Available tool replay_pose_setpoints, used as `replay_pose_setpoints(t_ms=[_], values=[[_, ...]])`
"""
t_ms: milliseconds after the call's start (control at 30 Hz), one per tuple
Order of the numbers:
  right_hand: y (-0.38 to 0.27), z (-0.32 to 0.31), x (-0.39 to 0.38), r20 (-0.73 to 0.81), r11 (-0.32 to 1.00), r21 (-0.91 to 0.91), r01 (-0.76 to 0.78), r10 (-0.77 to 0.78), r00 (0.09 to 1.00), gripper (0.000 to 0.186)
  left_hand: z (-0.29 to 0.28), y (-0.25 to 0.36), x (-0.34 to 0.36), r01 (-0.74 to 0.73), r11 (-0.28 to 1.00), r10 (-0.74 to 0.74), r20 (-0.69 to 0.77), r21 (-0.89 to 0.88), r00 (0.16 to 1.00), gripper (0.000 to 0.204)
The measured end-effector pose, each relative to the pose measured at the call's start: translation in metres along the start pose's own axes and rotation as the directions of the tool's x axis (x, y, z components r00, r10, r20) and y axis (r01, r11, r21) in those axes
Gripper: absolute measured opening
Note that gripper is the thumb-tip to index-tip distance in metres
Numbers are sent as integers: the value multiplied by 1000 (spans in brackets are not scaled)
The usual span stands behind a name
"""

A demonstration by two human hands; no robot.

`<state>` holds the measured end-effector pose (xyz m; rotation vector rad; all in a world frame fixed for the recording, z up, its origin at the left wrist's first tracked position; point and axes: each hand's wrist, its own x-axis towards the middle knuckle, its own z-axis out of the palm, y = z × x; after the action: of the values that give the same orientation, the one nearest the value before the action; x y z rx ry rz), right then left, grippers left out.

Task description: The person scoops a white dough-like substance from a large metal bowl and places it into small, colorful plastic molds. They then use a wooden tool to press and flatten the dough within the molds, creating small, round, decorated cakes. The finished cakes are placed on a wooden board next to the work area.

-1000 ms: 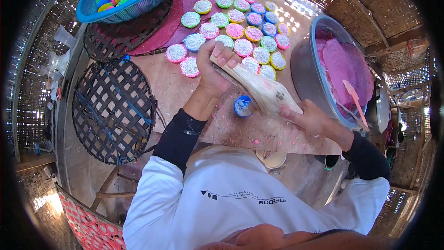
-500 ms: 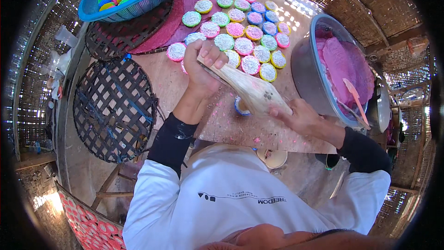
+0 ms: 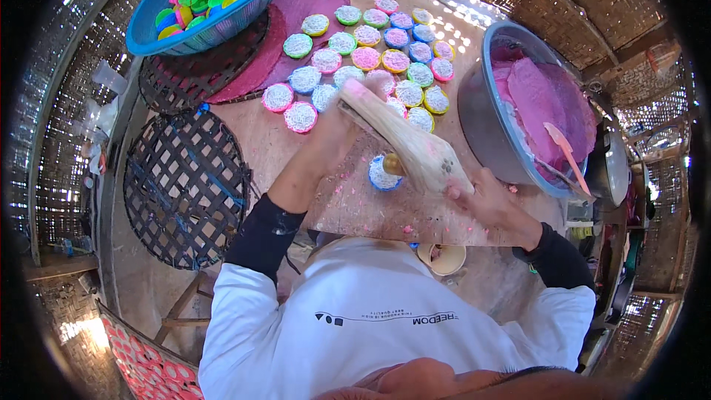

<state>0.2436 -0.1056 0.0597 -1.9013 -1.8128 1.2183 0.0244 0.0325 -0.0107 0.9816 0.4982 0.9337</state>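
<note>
My left hand (image 3: 337, 130), smeared by motion, is closed round the upper end of a long pale press-like tool (image 3: 418, 144). At its lower end, my right hand (image 3: 489, 200) grips it with the thumb on top. The tool is tilted, and dark marks show on its face. A round brass-coloured nozzle (image 3: 393, 164) sticks out from its left side. Against this nozzle is a small blue-rimmed cup (image 3: 381, 176) with white strands in it, standing on the wooden table (image 3: 333, 207). Beyond my hands stand several filled cups (image 3: 365, 58) with white or pink strands.
A blue basket (image 3: 204, 33) of colourful empty cups stands at the far left, above dark woven trays (image 3: 185, 185). On the right, a large tub (image 3: 481, 115) holds a pink mass with a pink spatula (image 3: 566, 148). Below the table's near edge is a cream bucket (image 3: 444, 259).
The tool has tilted more upright, and its nozzle now shows. The blue-rimmed cup, partly hidden before, shows more fully with white strands. The whole view has shifted slightly.
</note>
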Motion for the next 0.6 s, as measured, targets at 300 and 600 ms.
replay_pose_setpoints(t_ms=[300,600], values=[[42,17,11,-101,959,253,125,-103,990,59,-10,-95,-29,175,861,-167,-60,477,984,31],[71,19,25,-198,922,350,163,-97,975,56,10,-50,-75,-156,-119,-24,154,981,988,55]])
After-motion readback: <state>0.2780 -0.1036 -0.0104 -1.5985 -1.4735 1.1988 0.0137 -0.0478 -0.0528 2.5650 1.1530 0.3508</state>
